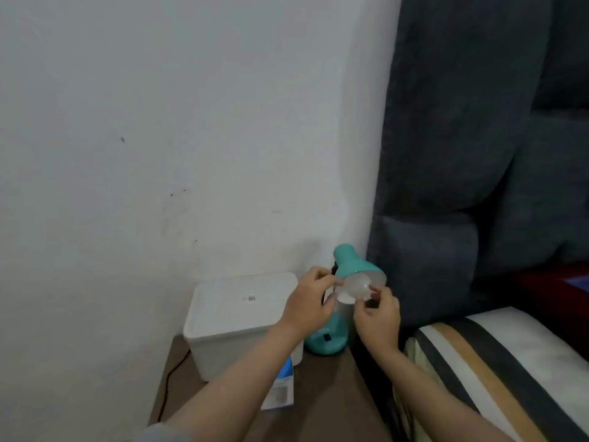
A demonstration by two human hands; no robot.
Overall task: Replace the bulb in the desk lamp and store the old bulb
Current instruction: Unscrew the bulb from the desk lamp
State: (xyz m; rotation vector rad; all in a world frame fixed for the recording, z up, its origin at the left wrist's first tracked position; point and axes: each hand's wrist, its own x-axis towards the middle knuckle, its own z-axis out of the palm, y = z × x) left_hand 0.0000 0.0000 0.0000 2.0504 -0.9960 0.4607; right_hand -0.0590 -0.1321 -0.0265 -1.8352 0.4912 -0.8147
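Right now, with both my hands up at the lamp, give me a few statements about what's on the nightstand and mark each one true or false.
1. Both the left hand and the right hand touch the bulb. True.
2. The desk lamp is red. False: it is teal.
3. A white lidded box sits left of the lamp. True.
4. The bulb lies on the nightstand. False: it sits at the mouth of the lamp shade.
5. A blue and white carton lies in front of the white box. True.

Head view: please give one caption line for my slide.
Both hands, left and right, grip the bulb at the teal desk lamp's shade.
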